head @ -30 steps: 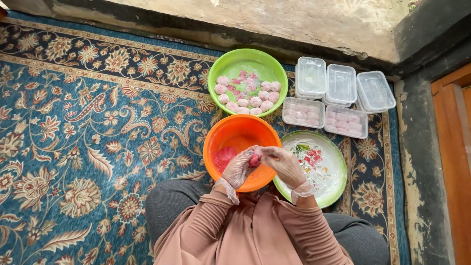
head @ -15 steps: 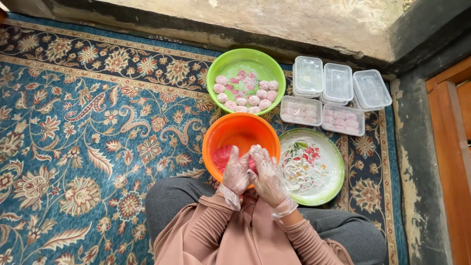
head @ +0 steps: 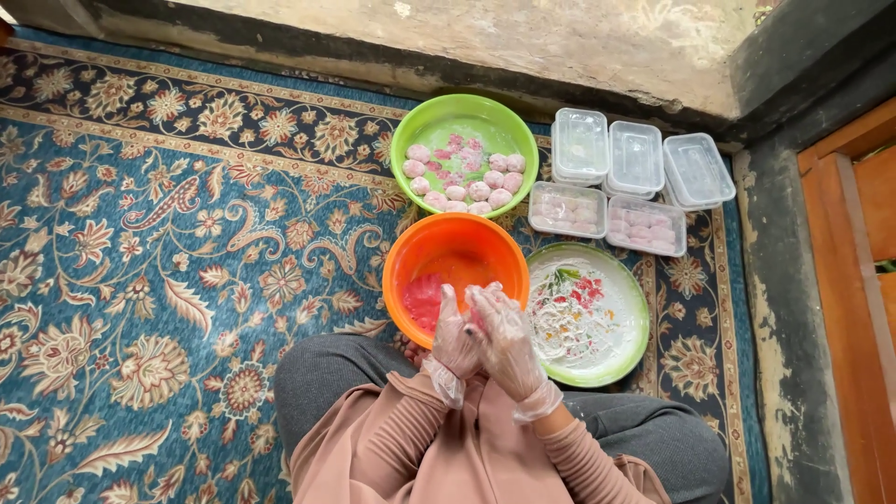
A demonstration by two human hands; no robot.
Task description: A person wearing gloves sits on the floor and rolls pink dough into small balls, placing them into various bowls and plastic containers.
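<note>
Two gloved hands meet palm to palm over the near rim of the orange bowl (head: 455, 252): the left hand (head: 455, 334) and the right hand (head: 505, 338) are pressed together, fingers up and loosely curled. Whether anything lies between the palms I cannot tell. Pink dough (head: 423, 299) sits inside the orange bowl, just left of the left hand and slightly farther away. A green bowl (head: 464, 119) with pale pink balls (head: 479, 190) stands beyond it. To the right of the hands lies a flowered plate (head: 611, 359) dusted white. Clear lidded boxes (head: 635, 154) stand at the far right on the patterned carpet (head: 140, 233).
</note>
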